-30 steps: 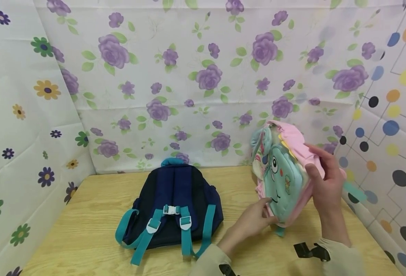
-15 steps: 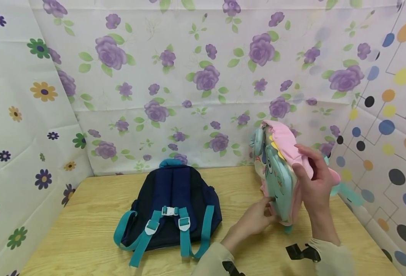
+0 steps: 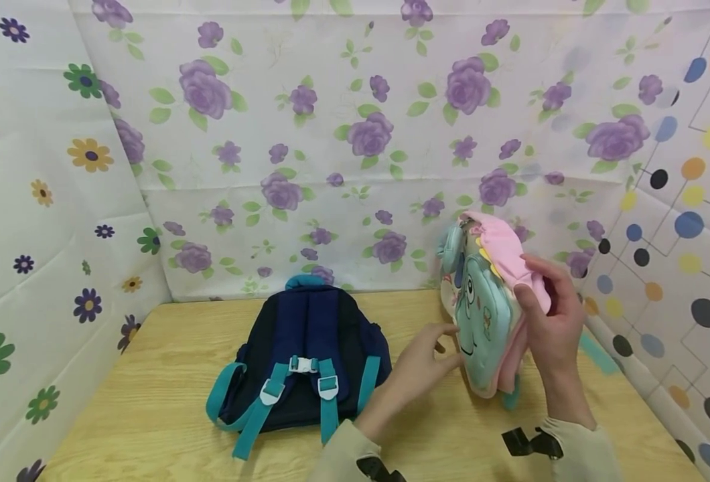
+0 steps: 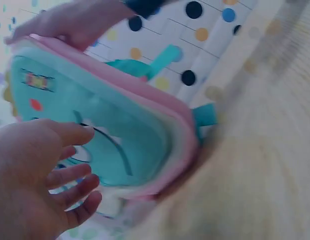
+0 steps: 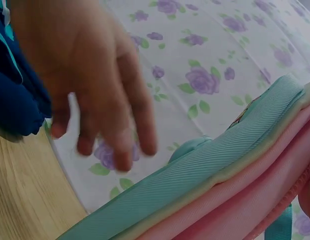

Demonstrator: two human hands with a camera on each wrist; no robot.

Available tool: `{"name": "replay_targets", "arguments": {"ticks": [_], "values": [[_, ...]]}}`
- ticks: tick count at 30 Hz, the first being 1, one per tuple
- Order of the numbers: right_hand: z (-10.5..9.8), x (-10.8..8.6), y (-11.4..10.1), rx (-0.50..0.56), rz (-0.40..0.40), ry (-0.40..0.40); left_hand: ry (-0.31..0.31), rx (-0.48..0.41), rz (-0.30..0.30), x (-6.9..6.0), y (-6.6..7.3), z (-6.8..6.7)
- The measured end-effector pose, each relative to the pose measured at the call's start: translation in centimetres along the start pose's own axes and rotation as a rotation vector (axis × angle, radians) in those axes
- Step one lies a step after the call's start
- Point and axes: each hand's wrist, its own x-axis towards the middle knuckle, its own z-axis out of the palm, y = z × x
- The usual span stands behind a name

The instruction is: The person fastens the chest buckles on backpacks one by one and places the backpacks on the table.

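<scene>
A small child's backpack (image 3: 481, 328) in mint and pink, with a smiling cartoon face, stands tilted at the table's right side. My right hand (image 3: 552, 318) grips its pink upper edge, thumb on the near side; only a sliver of that hand (image 5: 307, 197) shows in the right wrist view. Beside the backpack's face, my left hand (image 3: 424, 358) has its fingers spread and loosely bent, holding nothing. In the left wrist view, the left hand (image 4: 32, 175) hovers in front of the mint panel. Whether its fingertips touch the fabric I cannot tell.
A navy backpack (image 3: 291, 321) lies on the wooden table (image 3: 144, 402) left of my hands, its teal straps (image 3: 258, 415) and white buckles upward. Flowered sheeting (image 3: 331, 154) hangs behind, and a dotted sheet (image 3: 686, 321) closes off the right side.
My left hand has come off the mint backpack's lower front and shifted left. The backpack has turned slightly in my right hand's grip. The navy backpack stays put.
</scene>
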Motion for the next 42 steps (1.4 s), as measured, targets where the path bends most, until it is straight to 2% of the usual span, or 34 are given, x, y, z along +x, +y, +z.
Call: {"name": "replay_targets", "arguments": {"ticks": [4, 11, 17, 25, 30, 34, 42], "values": [[-0.3, -0.1, 0.6, -0.011, 0.009, 0.001, 0.033, 0.003, 0.098, -0.4, 1.5, -2.0], [-0.2, -0.2, 1.3, 0.045, 0.004, -0.019, 0.080, 0.071, 0.321, -0.9, 3.9, -4.8], [0.1, -0.4, 1.4, 0.033, -0.006, -0.047, 0.105, 0.128, 0.427, -0.7, 5.0, -6.4], [1.2, -0.9, 1.4, 0.047, -0.010, -0.090, 0.087, 0.127, 0.430, -0.4, 5.6, -7.2], [2.0, -1.4, 1.7, 0.015, -0.037, -0.156, 0.071, 0.117, 0.454, -0.3, 5.9, -7.1], [2.6, -1.7, 1.8, 0.014, -0.040, -0.206, 0.085, 0.140, 0.475, -0.4, 6.0, -6.9], [3.1, -2.0, 1.8, 0.022, -0.052, -0.214, 0.104, 0.186, 0.467, -0.9, 6.0, -6.8]]}}
